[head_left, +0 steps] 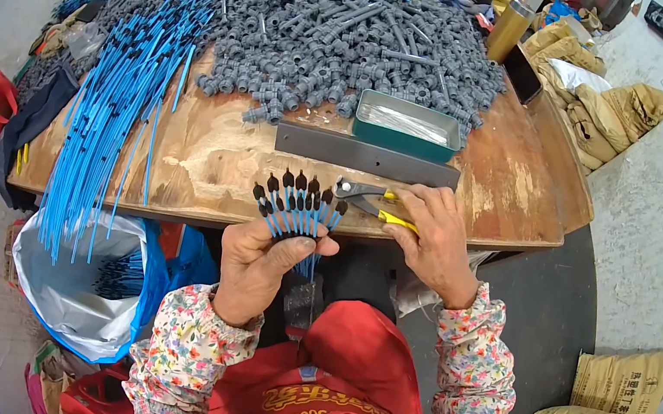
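Note:
My left hand [260, 258] is closed round a fanned bunch of thin blue tubes with black tips [298, 197]. The black ends stand up above my fingers, and the blue lengths hang down below, partly hidden by the hand. To its right, my right hand [441, 241] is closed on the yellow handles of end-cutting pliers [368, 200]. Their dark metal jaws point left, toward the bunch, at the front of the table. A small gap lies between the jaws and the black tips.
Grey plastic fittings [333, 41] form a large heap on the wooden table [518, 194]. Before it are a grey metal bar [366, 156] and a green tray [404, 142] of thin rods. Many blue tubes [117, 101] overhang the left edge above a lined blue bag [71, 295].

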{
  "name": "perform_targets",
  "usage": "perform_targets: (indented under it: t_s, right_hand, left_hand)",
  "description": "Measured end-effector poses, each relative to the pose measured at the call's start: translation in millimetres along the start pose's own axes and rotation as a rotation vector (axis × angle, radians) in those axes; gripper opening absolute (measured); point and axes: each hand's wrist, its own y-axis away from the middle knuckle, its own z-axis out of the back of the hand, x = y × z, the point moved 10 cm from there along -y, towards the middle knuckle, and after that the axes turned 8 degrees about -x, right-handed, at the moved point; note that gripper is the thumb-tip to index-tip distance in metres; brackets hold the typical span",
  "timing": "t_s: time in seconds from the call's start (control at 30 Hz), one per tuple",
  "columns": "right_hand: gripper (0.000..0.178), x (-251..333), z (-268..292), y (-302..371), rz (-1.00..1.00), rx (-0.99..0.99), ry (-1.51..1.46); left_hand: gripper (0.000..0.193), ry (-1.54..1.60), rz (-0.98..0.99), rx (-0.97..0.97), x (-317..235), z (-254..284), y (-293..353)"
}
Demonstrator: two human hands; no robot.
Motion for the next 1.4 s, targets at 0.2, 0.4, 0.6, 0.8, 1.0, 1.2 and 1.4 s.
perform_targets:
  t_s: [0.2,0.4,0.6,0.8,1.0,1.2,1.4]
  right_hand:
    - [0.032,-18.2,24.0,-44.9,-0.058,-0.123,-0.216]
    - [0.017,-72.4,-36.1,-115.0,-0.184,0.152,0.026]
    - [0.013,-92.0,-74.4,-126.2,-0.146,0.239,0.238]
    - [0.011,-82.3,-63.6,-124.3,-0.113,0.172,0.158]
    - [0.011,-78.7,-48.9,-117.5,-0.094,0.072,0.058]
    - [0.010,-52.2,-4.3,-113.9,-0.004,-0.221,-0.081]
    - [0.008,24.7,32.9,-101.1,0.018,-0.207,-0.591]
  left_hand:
    - [0.018,0.069,0.009,-0.013,6.3,-1.4,-13.8]
    - [0.016,0.096,0.071,-0.088,15.1,-1.9,-25.8]
    - [0.016,0.125,0.100,-0.081,13.8,-2.9,-27.5]
    - [0.015,0.126,0.129,-0.097,17.1,-0.3,-30.3]
    - [0.014,0.097,0.169,-0.100,18.9,0.1,-32.2]
    - [0.014,0.084,0.166,-0.104,19.5,-5.8,-32.4]
    - [0.013,0.083,0.190,-0.140,20.4,-1.2,-29.7]
